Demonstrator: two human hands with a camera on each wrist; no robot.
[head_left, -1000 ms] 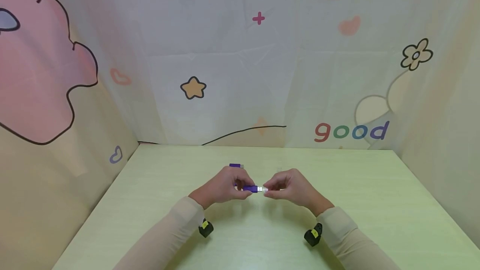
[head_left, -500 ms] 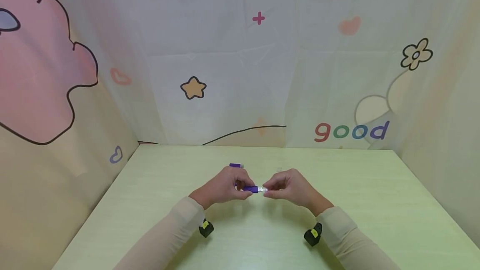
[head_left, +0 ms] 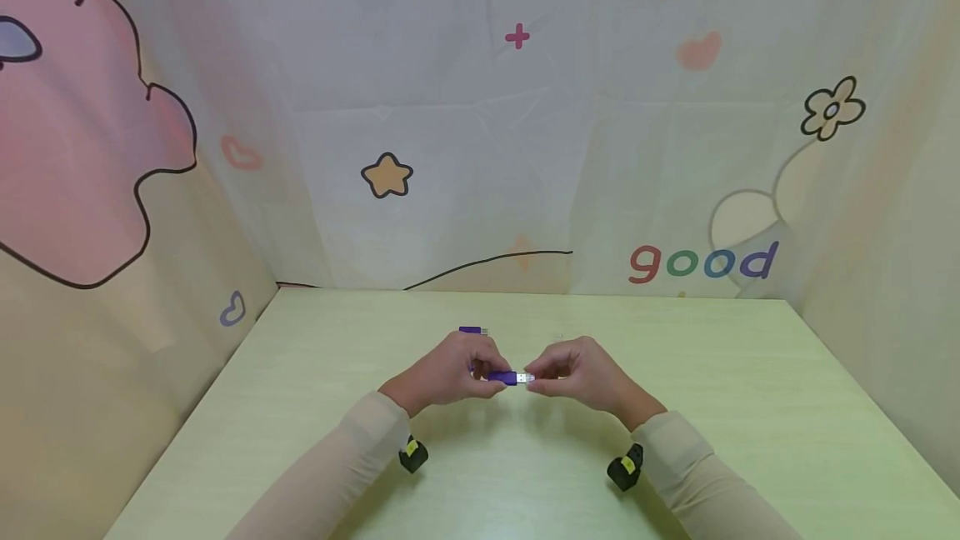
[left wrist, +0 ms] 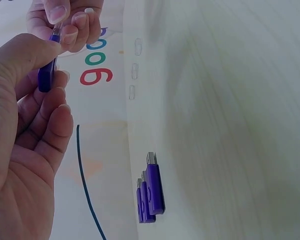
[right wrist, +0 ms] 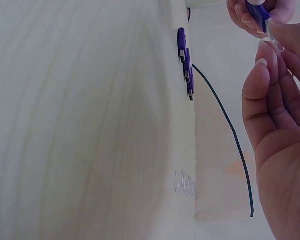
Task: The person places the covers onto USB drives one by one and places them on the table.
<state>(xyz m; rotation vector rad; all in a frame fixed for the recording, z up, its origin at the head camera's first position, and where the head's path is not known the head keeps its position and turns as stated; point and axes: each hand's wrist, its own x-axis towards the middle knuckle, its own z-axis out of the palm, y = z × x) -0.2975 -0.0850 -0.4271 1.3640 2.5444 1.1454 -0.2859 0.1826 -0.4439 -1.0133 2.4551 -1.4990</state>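
In the head view, my left hand (head_left: 453, 372) pinches a purple USB flash drive (head_left: 502, 378) between thumb and fingers, its metal connector pointing right. My right hand (head_left: 588, 372) pinches a small clear cap (head_left: 530, 378) at the connector's end. Cap and drive are in line, and the cap overlaps the connector tip. The left wrist view shows the purple body (left wrist: 46, 77) under my left thumb. From the right wrist, the clear cap (right wrist: 276, 42) shows between my right thumb and fingertips, partly hidden by them.
Three more purple flash drives (left wrist: 155, 190) lie side by side on the pale table (head_left: 517, 482), beyond my left hand. Three clear caps (left wrist: 134, 71) lie in a row beyond my right hand. A printed curtain (head_left: 450, 107) stands along the table's back edge.
My hands have drawn very slightly closer together, narrowing the span between the purple body and my right fingertips. The grips and the things on the table look the same.
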